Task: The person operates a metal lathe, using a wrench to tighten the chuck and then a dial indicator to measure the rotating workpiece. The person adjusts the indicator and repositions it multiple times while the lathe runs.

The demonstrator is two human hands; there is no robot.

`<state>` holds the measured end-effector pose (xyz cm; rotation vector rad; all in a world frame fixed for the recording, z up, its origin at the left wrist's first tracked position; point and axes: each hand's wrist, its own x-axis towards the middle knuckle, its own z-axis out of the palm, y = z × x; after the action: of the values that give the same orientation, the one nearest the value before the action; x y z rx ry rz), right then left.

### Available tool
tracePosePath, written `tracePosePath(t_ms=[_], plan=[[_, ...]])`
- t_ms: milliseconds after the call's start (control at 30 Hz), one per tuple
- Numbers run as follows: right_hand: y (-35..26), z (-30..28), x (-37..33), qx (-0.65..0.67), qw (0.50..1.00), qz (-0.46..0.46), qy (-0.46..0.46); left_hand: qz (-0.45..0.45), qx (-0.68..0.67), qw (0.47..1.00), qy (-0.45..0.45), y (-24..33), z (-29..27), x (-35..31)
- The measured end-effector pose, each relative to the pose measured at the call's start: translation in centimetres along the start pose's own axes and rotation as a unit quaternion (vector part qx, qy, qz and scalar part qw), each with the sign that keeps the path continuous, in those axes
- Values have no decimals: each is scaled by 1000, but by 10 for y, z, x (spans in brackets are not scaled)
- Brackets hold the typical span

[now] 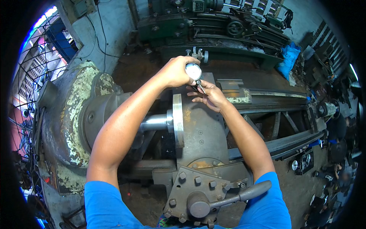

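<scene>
A round white-faced dial indicator [193, 71] is held up over the far part of the lathe's cross slide [202, 133]. My left hand [176, 72] wraps it from the left, fingers closed at its top and edge. Just below the dial, my right hand [211, 97] pinches its short stem [200, 86] between thumb and forefinger, with the other fingers loosely spread. Behind the dial stands a metal clamp holder with knobs [197, 55]; my left hand partly hides how they join. Nearer me, a flat metal disc [178, 120] sits on a bright shaft [152, 123].
The chuck [95, 118] and paint-chipped headstock [74, 110] rise at left. A square tool post [198, 183] with a long handle [255, 191] stands close to my body. Bed rails [282, 143] run right. A green lathe [213, 30] and blue bag [288, 59] are beyond.
</scene>
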<state>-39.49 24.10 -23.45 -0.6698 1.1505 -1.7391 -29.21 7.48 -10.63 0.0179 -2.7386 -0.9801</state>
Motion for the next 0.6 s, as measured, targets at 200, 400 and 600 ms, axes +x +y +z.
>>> tracePosePath(t_ms=[200, 400, 600], plan=[[-28, 4, -5, 62, 990, -100, 78, 42, -132, 989, -48, -11, -1, 9], [-44, 28, -3, -109, 981, -140, 74, 13, -140, 990, 8, -5, 3, 5], [-44, 28, 3, -39, 987, -89, 126, -176, -107, 978, -31, -13, -8, 5]])
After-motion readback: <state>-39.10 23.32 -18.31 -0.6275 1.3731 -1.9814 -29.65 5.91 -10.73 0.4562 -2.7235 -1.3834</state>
